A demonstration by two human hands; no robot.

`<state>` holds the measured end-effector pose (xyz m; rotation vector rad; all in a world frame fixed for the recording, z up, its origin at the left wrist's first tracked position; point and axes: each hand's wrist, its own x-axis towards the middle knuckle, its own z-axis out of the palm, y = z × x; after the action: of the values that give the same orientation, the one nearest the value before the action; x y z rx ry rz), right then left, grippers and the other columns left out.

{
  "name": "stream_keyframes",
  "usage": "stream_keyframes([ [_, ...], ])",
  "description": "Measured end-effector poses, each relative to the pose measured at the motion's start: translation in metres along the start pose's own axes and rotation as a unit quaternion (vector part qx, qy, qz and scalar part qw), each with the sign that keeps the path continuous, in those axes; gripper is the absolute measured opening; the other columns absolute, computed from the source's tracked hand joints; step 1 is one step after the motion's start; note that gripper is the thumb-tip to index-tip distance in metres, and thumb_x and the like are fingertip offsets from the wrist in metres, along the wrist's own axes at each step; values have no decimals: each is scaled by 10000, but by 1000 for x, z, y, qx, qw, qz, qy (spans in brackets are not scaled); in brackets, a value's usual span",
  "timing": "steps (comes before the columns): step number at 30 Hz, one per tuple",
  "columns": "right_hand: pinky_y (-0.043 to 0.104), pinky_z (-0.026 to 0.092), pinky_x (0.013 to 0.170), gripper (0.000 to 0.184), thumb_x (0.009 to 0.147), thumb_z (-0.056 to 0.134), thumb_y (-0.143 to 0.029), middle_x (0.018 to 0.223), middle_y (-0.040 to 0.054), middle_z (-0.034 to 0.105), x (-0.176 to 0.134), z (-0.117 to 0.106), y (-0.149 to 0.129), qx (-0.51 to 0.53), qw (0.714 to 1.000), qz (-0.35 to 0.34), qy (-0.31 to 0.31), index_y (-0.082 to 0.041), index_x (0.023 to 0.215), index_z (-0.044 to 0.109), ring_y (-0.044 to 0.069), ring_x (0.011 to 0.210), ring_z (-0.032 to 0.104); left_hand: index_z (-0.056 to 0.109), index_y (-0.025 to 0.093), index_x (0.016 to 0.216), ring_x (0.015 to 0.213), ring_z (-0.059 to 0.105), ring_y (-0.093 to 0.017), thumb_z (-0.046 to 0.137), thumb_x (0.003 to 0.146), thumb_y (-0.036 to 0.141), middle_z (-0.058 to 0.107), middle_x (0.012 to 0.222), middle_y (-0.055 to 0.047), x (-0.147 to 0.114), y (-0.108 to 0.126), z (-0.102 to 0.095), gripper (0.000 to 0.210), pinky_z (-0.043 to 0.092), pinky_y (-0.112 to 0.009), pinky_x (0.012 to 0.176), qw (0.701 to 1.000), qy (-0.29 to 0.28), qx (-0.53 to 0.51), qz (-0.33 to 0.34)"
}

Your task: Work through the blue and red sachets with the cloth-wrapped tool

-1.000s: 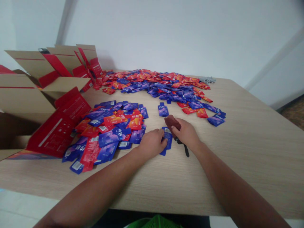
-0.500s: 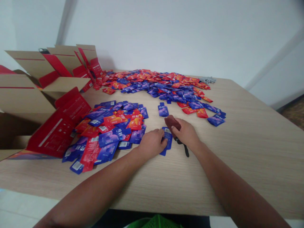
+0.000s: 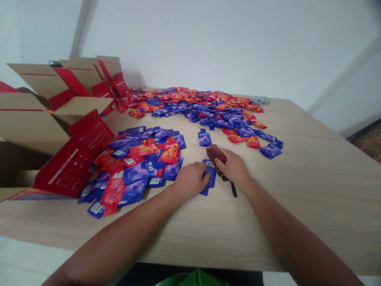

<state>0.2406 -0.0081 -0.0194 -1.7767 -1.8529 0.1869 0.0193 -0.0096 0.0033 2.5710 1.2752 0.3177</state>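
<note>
My left hand (image 3: 192, 178) is closed at the left edge of a blue sachet (image 3: 212, 173), its thumb resting on it. The sachet lies flat on the table with its barcode side up and its spout end toward me. Just right of it, my right hand (image 3: 235, 169) is closed around a flat dark brown object (image 3: 214, 155), whose kind I cannot make out. From its lower end a black strap (image 3: 233, 188) hangs onto the table. Beyond both hands lies a single blue sachet (image 3: 204, 138), printed side up.
A loose pile of blue and red-orange sachets (image 3: 143, 150) lies left of my hands. A long heap (image 3: 190, 104) of the same runs along the table's back, near a grey cloth (image 3: 261, 100). Open cardboard boxes (image 3: 28, 119) with red flaps crowd the left side.
</note>
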Motion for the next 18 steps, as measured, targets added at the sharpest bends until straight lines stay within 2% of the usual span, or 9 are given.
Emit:
stream_keyframes([
  [3,353,489,837,319,948,658,-293,1109,73,786,0,0,0,1,1000,2,-1,-245,1258,717,273,983,707,646,223,1033,936,706,-240,507,1046,318,734,1046,-78,0,-1,-1,168,538,-342,816,1000,-4,0,12],
  [8,355,493,849,324,951,662,-294,1128,75,788,0,0,0,2,1000,-2,-6,-241,1266,712,276,999,710,664,230,1030,949,696,-232,543,931,158,709,1056,-67,-1,-2,0,172,555,-344,847,999,-14,-15,36],
  [13,364,505,900,334,954,665,-291,1162,81,784,0,2,0,4,1000,-15,-10,-238,1280,711,277,1032,711,720,229,1155,1229,635,-256,570,843,72,678,1302,-97,0,-1,0,381,525,-383,1090,989,6,-54,134],
  [16,373,514,947,370,946,669,-282,1205,95,777,0,3,1,7,1000,-22,-8,-225,1311,702,282,1075,709,734,256,1237,1422,531,-281,590,857,76,631,1478,-83,1,-4,1,445,436,-443,1229,978,-7,-57,198],
  [18,374,520,956,382,944,670,-285,1221,97,776,0,3,1,5,1000,-21,-8,-224,1319,700,285,1088,710,741,269,1246,1475,496,-284,591,890,90,629,1504,-75,3,-6,3,425,413,-463,1254,972,-18,-53,227],
])
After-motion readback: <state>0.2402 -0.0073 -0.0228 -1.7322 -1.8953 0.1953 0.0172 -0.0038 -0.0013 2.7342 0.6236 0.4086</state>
